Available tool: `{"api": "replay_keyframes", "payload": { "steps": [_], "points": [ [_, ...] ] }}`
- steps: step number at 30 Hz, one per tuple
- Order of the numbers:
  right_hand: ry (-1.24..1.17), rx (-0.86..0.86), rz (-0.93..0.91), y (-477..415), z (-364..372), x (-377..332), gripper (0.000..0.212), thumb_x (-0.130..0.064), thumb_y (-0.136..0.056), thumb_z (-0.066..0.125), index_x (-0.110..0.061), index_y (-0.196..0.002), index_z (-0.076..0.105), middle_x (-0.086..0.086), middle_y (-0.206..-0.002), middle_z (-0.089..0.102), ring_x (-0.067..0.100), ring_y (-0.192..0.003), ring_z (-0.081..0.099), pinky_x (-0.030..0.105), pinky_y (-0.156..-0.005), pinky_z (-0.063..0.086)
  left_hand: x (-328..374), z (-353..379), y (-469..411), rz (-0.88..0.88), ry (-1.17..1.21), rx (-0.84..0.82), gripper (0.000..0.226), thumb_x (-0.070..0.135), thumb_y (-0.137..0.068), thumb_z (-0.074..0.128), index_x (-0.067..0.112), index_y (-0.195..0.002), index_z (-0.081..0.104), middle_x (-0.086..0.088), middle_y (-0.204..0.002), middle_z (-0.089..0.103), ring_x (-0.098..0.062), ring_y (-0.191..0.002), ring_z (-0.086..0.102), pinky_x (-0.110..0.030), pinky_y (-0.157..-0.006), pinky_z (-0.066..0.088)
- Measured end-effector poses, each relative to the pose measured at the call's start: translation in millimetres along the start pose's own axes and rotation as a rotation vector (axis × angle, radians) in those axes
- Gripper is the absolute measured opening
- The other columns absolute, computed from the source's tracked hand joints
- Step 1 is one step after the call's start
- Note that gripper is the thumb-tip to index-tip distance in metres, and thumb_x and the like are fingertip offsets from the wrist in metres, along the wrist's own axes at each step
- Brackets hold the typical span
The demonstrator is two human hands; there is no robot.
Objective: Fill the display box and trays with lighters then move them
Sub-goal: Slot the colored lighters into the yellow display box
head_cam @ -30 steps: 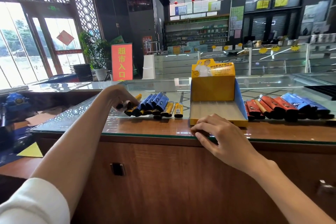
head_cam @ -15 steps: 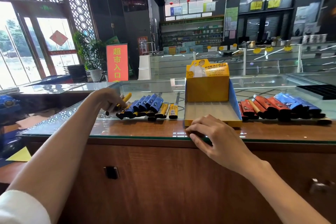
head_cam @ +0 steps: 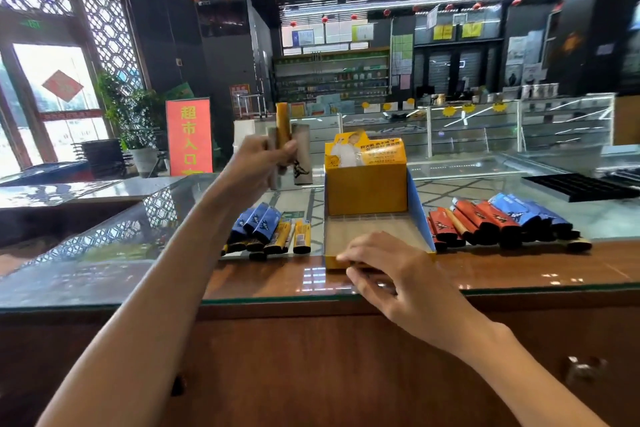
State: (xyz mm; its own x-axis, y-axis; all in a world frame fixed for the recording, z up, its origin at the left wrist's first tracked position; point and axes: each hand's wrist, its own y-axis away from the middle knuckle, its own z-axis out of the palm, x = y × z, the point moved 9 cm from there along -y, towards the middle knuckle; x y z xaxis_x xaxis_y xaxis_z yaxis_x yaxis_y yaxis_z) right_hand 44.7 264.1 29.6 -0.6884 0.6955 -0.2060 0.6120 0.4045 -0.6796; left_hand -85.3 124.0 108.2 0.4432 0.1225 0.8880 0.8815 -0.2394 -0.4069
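A yellow display box (head_cam: 366, 189) with blue side flaps stands open on the glass counter, its inner tray floor bare. My right hand (head_cam: 398, 274) grips the box's front edge. My left hand (head_cam: 258, 163) is raised above the counter, left of the box, and holds a few lighters (head_cam: 289, 146) upright, one yellow and the others brownish and blurred. A pile of blue and yellow lighters (head_cam: 266, 230) lies left of the box. Red and blue lighters (head_cam: 498, 218) lie in a row to its right.
A black slotted tray (head_cam: 578, 185) sits at the far right of the counter. The wooden counter front (head_cam: 311, 357) lies below the glass edge. Behind are glass display cases (head_cam: 485, 128), an orange sign (head_cam: 188, 135) and a potted plant.
My left hand has lifted a few lighters out of the left pile and risen up toward the box. My right hand stays on the box's front edge.
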Motion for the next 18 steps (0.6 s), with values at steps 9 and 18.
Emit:
{"api": "replay_keyframes", "payload": {
  "steps": [9, 18],
  "points": [
    [-0.078, 0.161, 0.27, -106.4, -54.9, 74.7, 0.025, -0.026, -0.092, 0.056, -0.008, -0.106, 0.067, 0.007, -0.098, 0.069, 0.018, -0.087, 0.064, 0.024, -0.077, 0.05, -19.0, 45.2, -27.9, 0.116, 0.047, -0.112, 0.019, 0.008, -0.095, 0.047, 0.003, -0.08, 0.058, -0.002, -0.076, 0.056, 0.001, -0.061, 0.055, -0.017, -0.064, 0.044],
    [-0.572, 0.102, 0.373, -133.4, -8.2, 108.3, 0.018, -0.021, -0.082, 0.068, -0.005, -0.091, 0.067, 0.004, -0.075, 0.068, 0.007, -0.063, 0.062, 0.019, -0.054, 0.048, -24.2, 40.0, -33.7, 0.194, 0.09, -0.13, 0.018, 0.008, -0.094, 0.049, 0.006, -0.089, 0.066, 0.005, -0.078, 0.072, -0.007, -0.075, 0.064, -0.02, -0.071, 0.049]
  ]
}}
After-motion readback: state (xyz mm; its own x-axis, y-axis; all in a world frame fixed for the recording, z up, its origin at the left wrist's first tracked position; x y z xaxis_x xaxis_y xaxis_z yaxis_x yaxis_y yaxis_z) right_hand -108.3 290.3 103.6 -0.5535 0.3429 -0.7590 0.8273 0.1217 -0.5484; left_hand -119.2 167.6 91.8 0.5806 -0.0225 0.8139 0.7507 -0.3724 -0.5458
